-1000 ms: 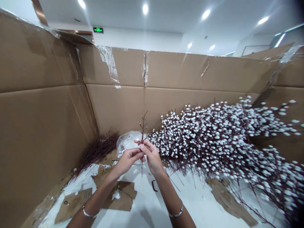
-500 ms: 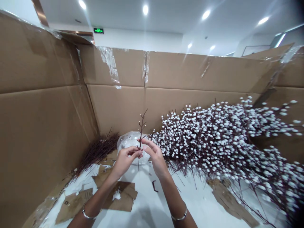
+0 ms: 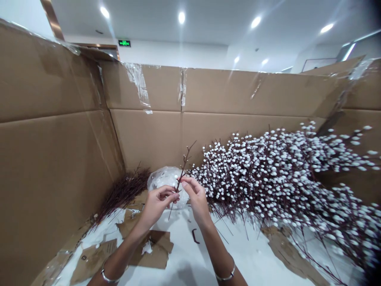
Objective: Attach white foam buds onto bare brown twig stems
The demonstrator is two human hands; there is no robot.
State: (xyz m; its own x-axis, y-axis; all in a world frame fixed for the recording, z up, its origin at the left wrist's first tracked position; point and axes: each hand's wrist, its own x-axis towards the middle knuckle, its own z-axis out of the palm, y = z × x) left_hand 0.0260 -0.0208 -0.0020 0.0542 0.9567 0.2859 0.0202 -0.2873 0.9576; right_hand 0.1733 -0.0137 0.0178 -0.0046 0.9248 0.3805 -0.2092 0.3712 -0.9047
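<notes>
A thin brown artificial twig (image 3: 185,161) with short side shoots stands tilted to the right above the table. My left hand (image 3: 159,200) pinches it near its lower part between thumb and fingers. My right hand (image 3: 195,197) is closed at the twig's middle, thumb and forefinger together beside the stem; whether a small bud sits between them is too small to tell. Behind both hands lies a clear plastic bag (image 3: 162,174) with white pieces in it. One white bud shows by the twig just above my fingers.
On the right lies a large heap of brown branches with white buds (image 3: 268,174). A bundle of bare brown twigs (image 3: 125,190) rests at the left. Torn cardboard pieces (image 3: 156,248) and a small bent brown strip (image 3: 195,236) lie on the white tabletop (image 3: 235,254). Tall cardboard walls (image 3: 143,135) enclose the back and sides.
The twig has tipped from nearly upright to leaning right. My right hand has shifted slightly right and down, and my left hand keeps its pinch on the stem.
</notes>
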